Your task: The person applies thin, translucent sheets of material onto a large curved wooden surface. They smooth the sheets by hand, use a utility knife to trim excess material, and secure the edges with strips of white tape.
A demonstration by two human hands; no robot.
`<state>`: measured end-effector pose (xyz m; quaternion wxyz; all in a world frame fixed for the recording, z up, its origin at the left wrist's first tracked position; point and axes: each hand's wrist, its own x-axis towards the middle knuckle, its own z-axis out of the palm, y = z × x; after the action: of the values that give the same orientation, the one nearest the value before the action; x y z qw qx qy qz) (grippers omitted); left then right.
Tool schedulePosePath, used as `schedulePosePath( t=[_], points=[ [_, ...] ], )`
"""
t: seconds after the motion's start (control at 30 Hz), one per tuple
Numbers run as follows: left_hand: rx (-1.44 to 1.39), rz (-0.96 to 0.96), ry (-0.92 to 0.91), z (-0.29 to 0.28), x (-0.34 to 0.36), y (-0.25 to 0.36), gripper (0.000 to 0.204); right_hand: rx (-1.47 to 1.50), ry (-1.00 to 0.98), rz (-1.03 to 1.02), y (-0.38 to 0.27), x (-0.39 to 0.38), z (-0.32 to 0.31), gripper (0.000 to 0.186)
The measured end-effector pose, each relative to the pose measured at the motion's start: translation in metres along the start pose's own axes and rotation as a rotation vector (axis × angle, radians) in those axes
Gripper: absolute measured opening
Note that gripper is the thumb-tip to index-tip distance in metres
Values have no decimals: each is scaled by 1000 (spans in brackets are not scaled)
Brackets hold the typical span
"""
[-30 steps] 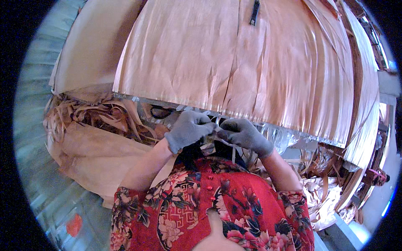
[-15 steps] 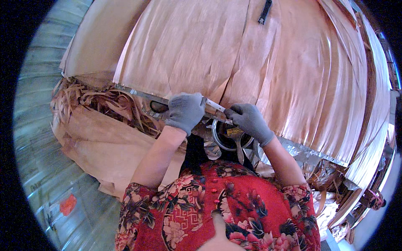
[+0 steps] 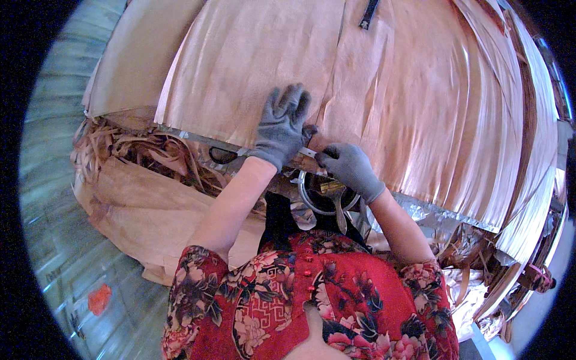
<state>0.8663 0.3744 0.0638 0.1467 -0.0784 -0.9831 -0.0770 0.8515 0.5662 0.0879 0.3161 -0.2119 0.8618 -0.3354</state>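
A broad sheet of thin wood veneer (image 3: 240, 78), pinkish tan with splits along its grain, spreads in front of me. My left hand (image 3: 283, 127), in a grey glove, lies on its near edge with the fingers stretched and spread, holding nothing. Just right of it, my gloved right hand (image 3: 351, 169) is closed in a pinch at the edge, beside the end of a white strip (image 3: 307, 152). What its fingertips grip is hidden. Below the hands a round metal pot (image 3: 303, 191) holds a flat brush (image 3: 339, 210), its handle leaning over the rim toward me.
A black loop handle (image 3: 223, 156) sticks out by the edge, left of my left hand. Farther off, a black strip-shaped tool (image 3: 369, 13) lies on the veneer. Curled veneer scraps (image 3: 156, 150) are heaped at left, and more sheets (image 3: 534, 180) are layered at right.
My left hand has opened from a closed grip at the edge and moved up and right onto the sheet, fingers spreading. The right hand stays pinched near the same spot.
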Motion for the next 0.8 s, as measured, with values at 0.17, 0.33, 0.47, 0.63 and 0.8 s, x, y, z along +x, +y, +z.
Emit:
schedulePosePath(
  t=[0.17, 0.33, 0.47, 0.63, 0.8],
  points=[
    [-44, 6, -138, 6, 5, 2, 84, 44, -3, 33, -1, 1, -3, 29],
    [-18, 28, -131, 9, 5, 0, 85, -35, -19, 72, -1, 7, 0, 28],
    [-20, -87, -164, 11, 6, 13, 88, -94, 47, 36, -3, 7, 0, 33],
    [-6, -213, -57, 23, 4, 41, 92, -72, 100, 47, -6, -2, 1, 24],
    [43, -217, -68, 22, 5, 45, 93, -157, 191, -124, -14, -31, 30, 18]
  ],
)
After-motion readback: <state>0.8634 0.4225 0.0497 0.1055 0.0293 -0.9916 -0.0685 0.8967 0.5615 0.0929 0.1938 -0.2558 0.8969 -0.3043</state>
